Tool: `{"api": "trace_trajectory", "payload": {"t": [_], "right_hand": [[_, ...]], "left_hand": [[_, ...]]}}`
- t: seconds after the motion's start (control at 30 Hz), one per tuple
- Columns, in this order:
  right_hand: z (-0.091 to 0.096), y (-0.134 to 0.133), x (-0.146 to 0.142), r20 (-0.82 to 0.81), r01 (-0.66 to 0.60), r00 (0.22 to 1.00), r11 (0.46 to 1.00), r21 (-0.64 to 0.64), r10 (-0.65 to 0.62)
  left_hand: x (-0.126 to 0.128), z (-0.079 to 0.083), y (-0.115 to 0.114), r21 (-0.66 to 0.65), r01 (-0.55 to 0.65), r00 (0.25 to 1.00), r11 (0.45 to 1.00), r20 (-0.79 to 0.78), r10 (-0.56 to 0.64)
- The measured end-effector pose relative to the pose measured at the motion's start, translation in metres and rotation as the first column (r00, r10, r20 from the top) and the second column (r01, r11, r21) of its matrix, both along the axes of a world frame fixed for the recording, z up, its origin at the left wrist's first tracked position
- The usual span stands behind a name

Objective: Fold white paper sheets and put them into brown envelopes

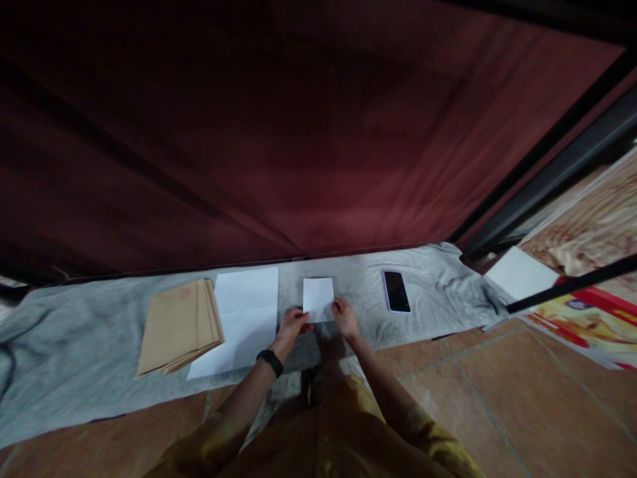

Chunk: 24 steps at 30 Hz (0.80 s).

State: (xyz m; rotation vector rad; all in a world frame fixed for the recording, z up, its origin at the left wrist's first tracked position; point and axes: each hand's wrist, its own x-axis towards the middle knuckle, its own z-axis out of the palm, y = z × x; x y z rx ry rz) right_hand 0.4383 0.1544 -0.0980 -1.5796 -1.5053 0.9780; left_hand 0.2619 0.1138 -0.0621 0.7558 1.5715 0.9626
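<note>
Left hand (292,323): pinched the small white paper (318,297) at its near-left corner.
Right hand (345,320): pinched its right edge.
Small white paper: was between the cloth surface's (358,272) far and near edges.
Phone (397,291): lay toward the surface's right edge.

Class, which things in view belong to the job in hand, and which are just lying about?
In the job:
- small white sheet, in left hand and right hand
- probably large white paper, brown paper stack

Probably lying about:
- phone
- red-and-yellow printed panel
</note>
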Motion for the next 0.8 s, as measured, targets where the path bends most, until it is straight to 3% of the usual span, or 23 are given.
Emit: {"api": "trace_trajectory", "payload": {"t": [0.17,0.4,0.8], "right_hand": [[0.007,-0.007,-0.002,-0.147,0.015,0.988,0.988,-0.154,-0.038],[0.014,-0.009,-0.001,-0.33,0.015,0.937,0.956,-0.294,-0.116],[0.018,-0.014,0.002,-0.424,-0.005,0.885,0.908,-0.42,-0.191]], "left_hand": [[0.006,0.003,0.001,0.032,-0.013,0.998,0.999,0.055,0.012],[-0.005,0.004,-0.006,0.07,0.013,0.999,0.997,0.032,-0.015],[-0.015,-0.001,0.003,0.043,0.027,0.999,0.999,0.03,-0.029]]}}
